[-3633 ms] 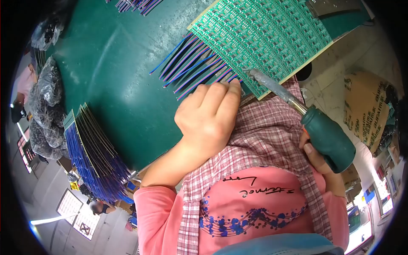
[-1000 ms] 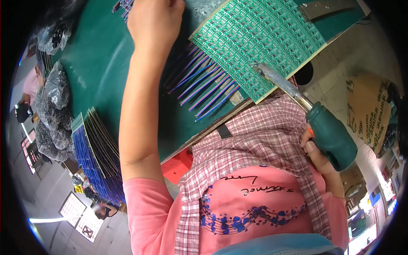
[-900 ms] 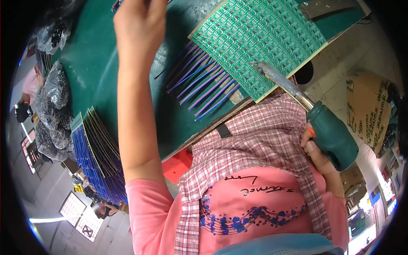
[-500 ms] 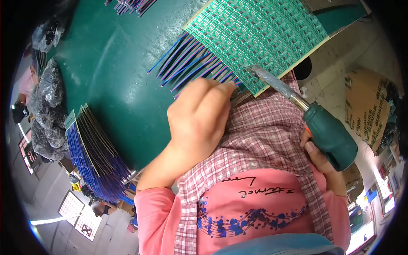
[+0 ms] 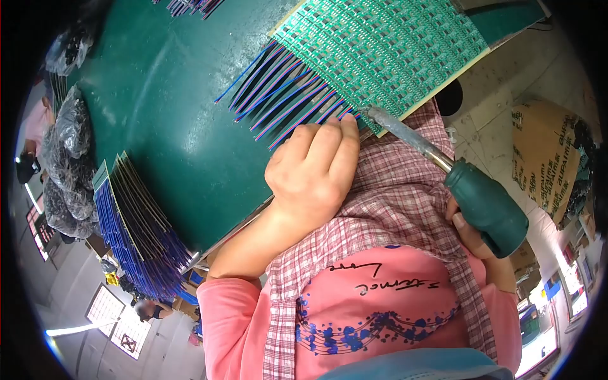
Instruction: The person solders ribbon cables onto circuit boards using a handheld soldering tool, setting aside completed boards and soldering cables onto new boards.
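Observation:
A large green circuit board panel [image 5: 386, 54] lies at the table's edge, with rows of small pads. Red, blue and dark wires [image 5: 278, 95] stick out side by side from its near left edge. My left hand [image 5: 313, 168] is closed at the last of these wires, its fingertips pinching close to the board's edge; the wire is mostly hidden by the fingers. In my right hand [image 5: 467, 233] is a soldering iron [image 5: 484, 206] with a thick green handle. Its tip meets the board edge just beside my left fingertips. The handle hides most of the right fingers.
Left on the green table [image 5: 183, 145] stands a bundle of blue-wired strips [image 5: 136, 234]. More wires [image 5: 190, 6] lie at the far edge. Clear plastic bags [image 5: 69, 164] line the left side. A cardboard box [image 5: 548, 158] stands at right. Another person [image 5: 152, 310] is in the background.
My left hand has moved right and up to the board's edge, by the iron's tip. The iron has shifted slightly down and left, from the board's surface to its edge.

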The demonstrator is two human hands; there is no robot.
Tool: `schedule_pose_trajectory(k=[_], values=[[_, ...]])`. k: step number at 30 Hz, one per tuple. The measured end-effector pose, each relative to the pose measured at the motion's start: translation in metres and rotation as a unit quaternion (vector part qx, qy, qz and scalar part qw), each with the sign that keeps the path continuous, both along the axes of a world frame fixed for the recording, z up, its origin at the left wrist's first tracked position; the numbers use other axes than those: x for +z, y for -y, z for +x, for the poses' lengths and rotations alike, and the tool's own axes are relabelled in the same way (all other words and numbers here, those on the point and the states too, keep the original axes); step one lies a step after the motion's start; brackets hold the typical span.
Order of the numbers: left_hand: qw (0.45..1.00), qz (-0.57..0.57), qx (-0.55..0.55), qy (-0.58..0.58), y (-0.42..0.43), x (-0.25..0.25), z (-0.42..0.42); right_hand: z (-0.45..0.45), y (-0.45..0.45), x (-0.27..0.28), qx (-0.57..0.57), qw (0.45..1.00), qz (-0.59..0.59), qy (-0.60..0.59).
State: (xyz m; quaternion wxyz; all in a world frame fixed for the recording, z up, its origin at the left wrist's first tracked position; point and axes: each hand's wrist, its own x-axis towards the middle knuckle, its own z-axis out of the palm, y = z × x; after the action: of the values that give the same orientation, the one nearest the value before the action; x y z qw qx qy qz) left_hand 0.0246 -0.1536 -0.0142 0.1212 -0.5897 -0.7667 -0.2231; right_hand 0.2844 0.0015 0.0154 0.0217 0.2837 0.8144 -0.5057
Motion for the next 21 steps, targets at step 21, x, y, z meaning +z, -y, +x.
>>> schedule_pose_trajectory(k=[21], values=[[0.999, -0.022, 0.014, 0.027, 0.001, 0.003, 0.001, 0.002, 0.003, -0.001, -0.040, 0.998, -0.036, 0.020]])
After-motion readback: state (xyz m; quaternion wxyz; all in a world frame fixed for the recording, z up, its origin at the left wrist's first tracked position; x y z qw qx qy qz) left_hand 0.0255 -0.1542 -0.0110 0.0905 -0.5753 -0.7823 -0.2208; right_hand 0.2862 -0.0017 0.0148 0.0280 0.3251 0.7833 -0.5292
